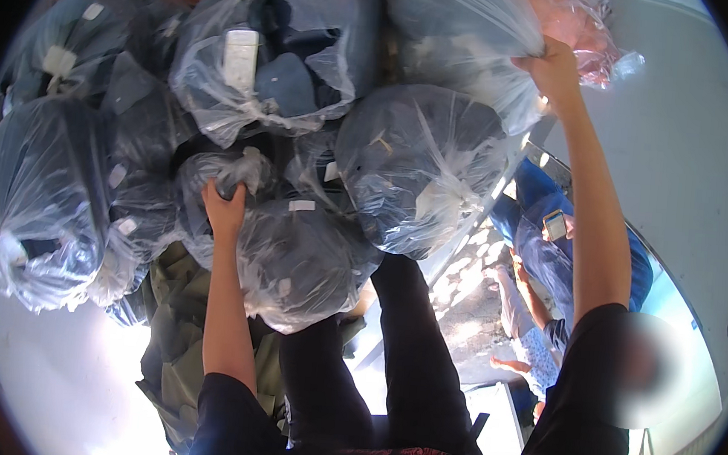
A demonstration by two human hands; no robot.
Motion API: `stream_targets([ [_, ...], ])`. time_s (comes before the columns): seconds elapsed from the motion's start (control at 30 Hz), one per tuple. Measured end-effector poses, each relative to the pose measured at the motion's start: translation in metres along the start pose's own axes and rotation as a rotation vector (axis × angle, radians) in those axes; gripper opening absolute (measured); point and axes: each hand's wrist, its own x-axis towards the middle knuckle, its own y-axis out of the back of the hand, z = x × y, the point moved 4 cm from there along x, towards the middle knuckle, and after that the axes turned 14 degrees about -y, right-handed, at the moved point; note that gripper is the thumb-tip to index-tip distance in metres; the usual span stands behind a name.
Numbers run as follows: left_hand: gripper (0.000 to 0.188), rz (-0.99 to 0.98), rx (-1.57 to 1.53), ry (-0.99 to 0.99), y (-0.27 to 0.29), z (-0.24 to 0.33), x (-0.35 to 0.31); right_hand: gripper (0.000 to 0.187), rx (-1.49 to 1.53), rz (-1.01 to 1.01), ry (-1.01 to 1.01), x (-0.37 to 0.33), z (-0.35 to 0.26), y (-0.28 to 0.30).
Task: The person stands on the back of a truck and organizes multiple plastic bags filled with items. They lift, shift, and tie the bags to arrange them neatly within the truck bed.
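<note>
Right hand (552, 69): pinches far-right clear plastic bag (469, 39)
Left hand (225, 208): spread on nearer bagged bundle (213, 169)
Handling: likely repositioning; next needs firm hold

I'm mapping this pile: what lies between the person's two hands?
In the head view, mainly a bulging, dark-filled clear plastic bag lies between the left hand and right hand.

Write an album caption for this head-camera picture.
Amid piled plastic bags, the right hand grips a pale translucent bag while the left hand touches a smaller, darker bag.
</note>
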Motion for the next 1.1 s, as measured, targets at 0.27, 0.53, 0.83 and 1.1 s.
stream_targets([
  [0.27, 0.058, 0.347, -1.213, 0.275, 0.136, 0.035, -0.107, 0.035, 0.043, 0.117, 0.241, -0.136, -0.123, 0.037],
  [0.53, 0.086, 0.211, -1.051, -0.051, 0.199, 0.106, -0.1, 0.029, 0.259, -0.205, 1.103, -0.26, -0.247, 0.071],
  [0.83, 0.107, 0.073, -0.453, -0.542, 0.202, 0.205, -0.003, 0.026, 0.01, -0.404, 1.065, -0.255, -0.312, -0.128],
  [1.1, 0.109, -0.111, -0.886, -0.242, 0.15, 0.165, 0.021, 0.039, 0.211, -0.195, 0.821, -0.254, -0.279, -0.128],
])
